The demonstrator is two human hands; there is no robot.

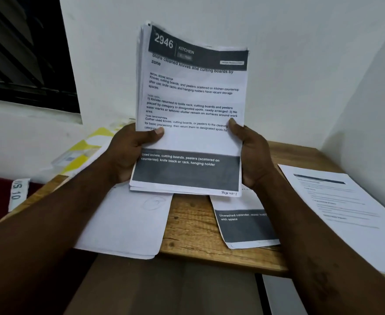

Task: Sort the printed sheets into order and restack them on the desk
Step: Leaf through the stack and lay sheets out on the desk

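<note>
White printed stack (191,110) held up over the wooden bench (191,223), gripped by both hands.
Left hand (130,153) grips the stack's edge at 8 o'clock and right hand (252,153) grips it at 4 o'clock; each thumb lies flat across the top page while the other fingers (128,178) curl behind the paper, mostly hidden. The stack stands nearly upright, its top corners bowed, its bottom edge just above the bench; the top page is headed "2946 KITCHEN". On the bench, blank sheets (123,226) lie at 7 o'clock from the stack, overhanging the front edge, a dark-banded sheet (243,223) lies at 5 o'clock, and a text sheet (346,212) lies at 4 o'clock, well apart.
</note>
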